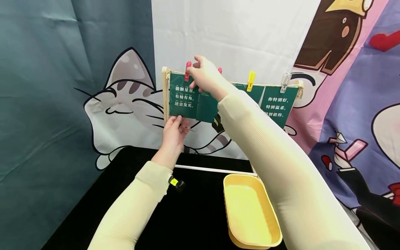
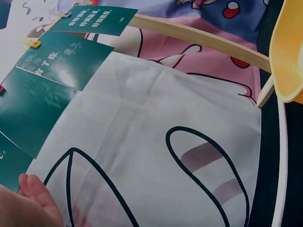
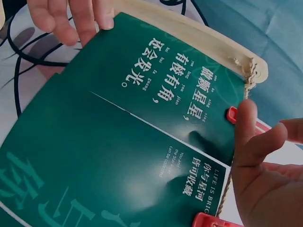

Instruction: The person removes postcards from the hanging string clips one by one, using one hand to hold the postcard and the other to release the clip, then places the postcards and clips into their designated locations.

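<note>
Brackets a hanging green card [image 1: 183,110] from above and below, long axis upright.
Has the right hand [image 1: 207,77] nearer the top edge, just beside the red clip [image 1: 187,77] on the rope [image 3: 224,193], with fingers parted and seemingly holding nothing; cannot tell whether a fingertip touches the clip. Has the left hand [image 1: 175,134] nearer the bottom edge, loosely open, gripping nothing, with a fingertip at the card's lower corner beside the wooden post [image 1: 166,99]. Shows the card at the left end of the row, directly above the left hand and below and slightly left of the right, with the right sleeve [image 1: 262,139] crossing in front of the cards farther right. Shows also a yellow basin [image 1: 247,211] on the black desk [image 1: 200,211], well apart, toward the lower right.
</note>
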Motion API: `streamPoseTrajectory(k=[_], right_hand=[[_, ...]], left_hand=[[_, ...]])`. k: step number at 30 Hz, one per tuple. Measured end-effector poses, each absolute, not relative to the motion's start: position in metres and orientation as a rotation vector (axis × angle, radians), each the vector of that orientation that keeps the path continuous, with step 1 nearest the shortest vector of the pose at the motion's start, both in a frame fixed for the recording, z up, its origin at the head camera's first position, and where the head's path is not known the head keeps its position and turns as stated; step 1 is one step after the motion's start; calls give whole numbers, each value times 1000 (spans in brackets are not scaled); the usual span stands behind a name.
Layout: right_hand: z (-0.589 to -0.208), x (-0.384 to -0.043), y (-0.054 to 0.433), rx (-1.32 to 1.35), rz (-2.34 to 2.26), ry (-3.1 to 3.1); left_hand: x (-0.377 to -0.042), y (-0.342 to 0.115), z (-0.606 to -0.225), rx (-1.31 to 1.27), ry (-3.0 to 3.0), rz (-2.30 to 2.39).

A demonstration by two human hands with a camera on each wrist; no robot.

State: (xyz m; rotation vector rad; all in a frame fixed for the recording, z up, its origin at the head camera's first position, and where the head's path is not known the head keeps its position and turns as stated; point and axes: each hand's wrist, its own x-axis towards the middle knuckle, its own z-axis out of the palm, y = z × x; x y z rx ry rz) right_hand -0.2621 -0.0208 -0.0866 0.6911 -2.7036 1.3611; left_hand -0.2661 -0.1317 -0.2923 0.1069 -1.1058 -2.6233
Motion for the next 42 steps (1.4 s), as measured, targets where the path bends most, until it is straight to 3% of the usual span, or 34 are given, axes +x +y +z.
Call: streamPoseTrajectory(k=[11,26,42], right_hand=[[-82,-271,-25,684,1398,-2665],[-85,-273,-27,726,1122,-2717],[-91,-274,-25,653,1329,-2563]], left_hand=[[-271,-127,-294,110,-1100,-2597],[-270,-127,-295,134,-1100,-2562],[-270,-128,-297,135,-1061,-2634]])
